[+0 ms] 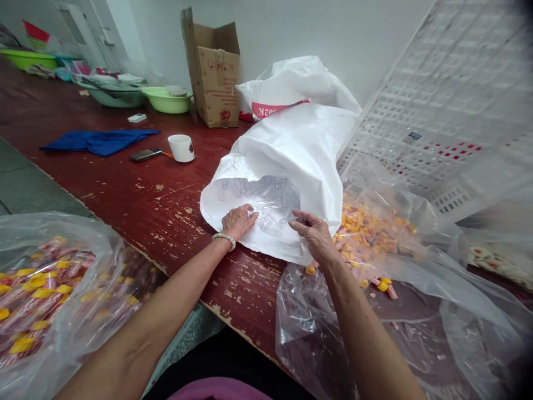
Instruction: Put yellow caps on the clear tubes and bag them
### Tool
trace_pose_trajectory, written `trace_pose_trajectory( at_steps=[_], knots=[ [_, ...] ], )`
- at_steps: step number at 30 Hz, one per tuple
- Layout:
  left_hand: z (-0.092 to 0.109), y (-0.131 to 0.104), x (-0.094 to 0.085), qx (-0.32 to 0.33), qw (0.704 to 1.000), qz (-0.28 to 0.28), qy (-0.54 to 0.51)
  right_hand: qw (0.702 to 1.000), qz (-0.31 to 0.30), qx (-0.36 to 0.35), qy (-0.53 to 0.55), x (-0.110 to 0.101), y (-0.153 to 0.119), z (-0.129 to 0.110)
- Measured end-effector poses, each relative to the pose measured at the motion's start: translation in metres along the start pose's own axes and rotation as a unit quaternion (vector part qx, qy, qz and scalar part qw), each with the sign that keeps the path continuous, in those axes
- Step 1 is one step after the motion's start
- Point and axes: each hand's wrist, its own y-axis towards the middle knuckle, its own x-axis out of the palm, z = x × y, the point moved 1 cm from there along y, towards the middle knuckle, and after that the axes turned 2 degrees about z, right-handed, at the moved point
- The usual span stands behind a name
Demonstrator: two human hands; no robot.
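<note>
A large white sack (291, 144) lies on its side on the worn red table (145, 205), its mouth facing me. Several clear plastic tubes (268, 206) rest inside the opening. My left hand (239, 222), with a beaded bracelet on the wrist, is at the lower left of the mouth, fingers bent beside the tubes; what they hold, if anything, is unclear. At the right side of the mouth is my right hand (310, 230), thumb and fingers curled near each other; any small item between them cannot be made out.
Yellow-capped tubes fill a clear bag (37, 294) at left; more yellow and pink pieces (370, 233) lie right, under a tilted white crate (375, 133). Behind are a cup (181, 149), phone (145, 155), blue cloth (100, 141), carton (219, 83) and green basin (166, 101).
</note>
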Motion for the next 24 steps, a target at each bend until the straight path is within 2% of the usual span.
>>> trace_pose_trajectory(
  at_steps=[5, 8, 11, 15, 18, 20, 21, 24],
  knots=[
    [0.0, 0.007, 0.005, 0.002, 1.0, -0.008, 0.018, 0.998, 0.025, 0.01, 0.052, 0.005, 0.008, 0.001],
    [-0.002, 0.007, 0.003, 0.01, 1.0, -0.002, -0.01, 0.995, 0.058, -0.032, -0.071, 0.012, 0.013, 0.003],
    [-0.007, 0.006, -0.004, 0.016, 0.997, 0.002, -0.07, 0.977, 0.078, -0.049, -0.191, 0.023, 0.017, 0.008],
    [-0.016, 0.001, -0.011, 0.016, 0.981, -0.024, -0.192, 0.97, 0.045, -0.05, -0.233, 0.037, 0.017, 0.016],
    [-0.014, -0.007, -0.011, 0.024, 0.961, -0.054, -0.271, 0.958, 0.036, -0.074, -0.276, 0.038, 0.014, 0.018],
    [-0.005, -0.011, -0.009, 0.073, 0.951, -0.053, -0.296, 0.952, 0.055, -0.081, -0.29, 0.034, 0.012, 0.018],
    [0.003, -0.013, -0.007, 0.123, 0.95, -0.044, -0.284, 0.953, 0.077, -0.077, -0.283, 0.031, 0.011, 0.018],
    [0.03, -0.014, -0.001, 0.321, 0.938, -0.009, -0.127, 0.96, 0.153, -0.05, -0.228, 0.021, 0.011, 0.018]
  ],
)
